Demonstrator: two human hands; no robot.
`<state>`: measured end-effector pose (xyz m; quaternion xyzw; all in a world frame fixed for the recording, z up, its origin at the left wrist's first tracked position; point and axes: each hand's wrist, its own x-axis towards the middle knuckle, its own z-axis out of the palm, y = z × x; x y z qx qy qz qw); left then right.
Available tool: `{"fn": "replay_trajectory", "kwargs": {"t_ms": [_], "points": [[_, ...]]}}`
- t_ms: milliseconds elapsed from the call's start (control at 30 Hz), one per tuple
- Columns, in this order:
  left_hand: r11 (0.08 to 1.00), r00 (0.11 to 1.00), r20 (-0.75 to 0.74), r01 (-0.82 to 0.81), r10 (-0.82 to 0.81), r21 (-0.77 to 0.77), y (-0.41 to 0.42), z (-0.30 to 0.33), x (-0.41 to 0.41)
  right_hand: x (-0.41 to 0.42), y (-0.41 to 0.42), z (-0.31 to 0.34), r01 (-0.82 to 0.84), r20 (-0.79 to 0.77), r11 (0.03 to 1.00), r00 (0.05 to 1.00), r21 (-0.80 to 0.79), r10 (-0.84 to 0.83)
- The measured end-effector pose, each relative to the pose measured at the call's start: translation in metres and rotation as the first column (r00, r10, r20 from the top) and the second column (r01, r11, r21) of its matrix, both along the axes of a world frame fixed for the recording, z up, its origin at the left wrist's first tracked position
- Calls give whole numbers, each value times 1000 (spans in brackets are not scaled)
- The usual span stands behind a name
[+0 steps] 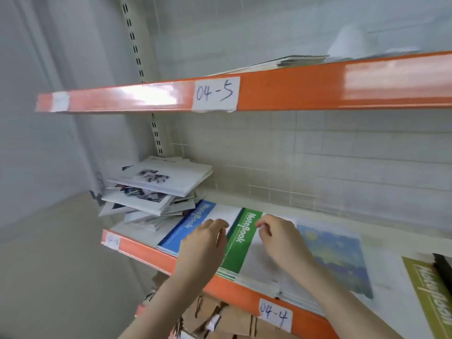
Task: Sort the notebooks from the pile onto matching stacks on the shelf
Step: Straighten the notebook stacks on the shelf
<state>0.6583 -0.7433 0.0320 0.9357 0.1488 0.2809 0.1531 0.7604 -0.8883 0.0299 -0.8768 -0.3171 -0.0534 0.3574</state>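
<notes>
The green notebook [241, 243] lies flat on the shelf [146, 252] labelled 04-4 [275, 316], its spine edge overlapping the blue notebook [186, 228] just left of it. The left hand [204, 243] rests at the green notebook's left edge, fingers curled; whether they pinch the cover I cannot tell. The right hand [278, 237] sits on the green notebook's upper right, fingers bent and seemingly pinching a page corner. Right of the green notebook lies a painted-cover notebook [340, 255], then an olive notebook [430, 297]. The untidy pile [156, 189] stands left of the blue one.
</notes>
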Motion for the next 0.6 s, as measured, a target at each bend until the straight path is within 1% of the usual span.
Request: {"fn": "replay_trajectory", "kwargs": {"t_ms": [67, 200, 267, 300, 333, 367, 433, 500, 567, 600], "points": [[1000, 999, 35, -19, 19, 7, 38, 3, -4, -3, 32, -1, -30, -27, 1000, 999, -6, 29], [996, 995, 80, -58, 52, 68, 111, 16, -8, -2, 92, 0, -51, -114, 998, 992, 23, 54], [991, 990, 118, -90, 79, 96, 147, 25, -8, 2, 123, 1, -49, -190, 995, 980, 83, 64], [989, 988, 121, -107, 94, 106, 166, 30, -7, 6, 138, 2, -39, -264, 989, 961, 142, 76], [986, 989, 102, -118, 106, 120, 184, 33, -5, 9, 154, 4, -5, -364, 975, 927, 223, 88], [983, 991, 58, -124, 117, 134, 202, 36, -1, 12, 169, 8, 59, -483, 948, 869, 314, 106], [983, 990, -69, -112, 123, 148, 230, 40, 4, 16, 193, 17, 233, -700, 856, 689, 461, 189], [985, 979, -179, -75, 102, 153, 248, 40, 8, 18, 210, 26, 362, -799, 784, 539, 504, 266], [978, 964, -254, -25, 78, 206, 256, 37, 12, 19, 221, 31, 425, -827, 731, 442, 533, 346], [973, 963, -259, -8, 70, 231, 258, 35, 13, 18, 226, 32, 433, -822, 710, 412, 555, 392]]}}
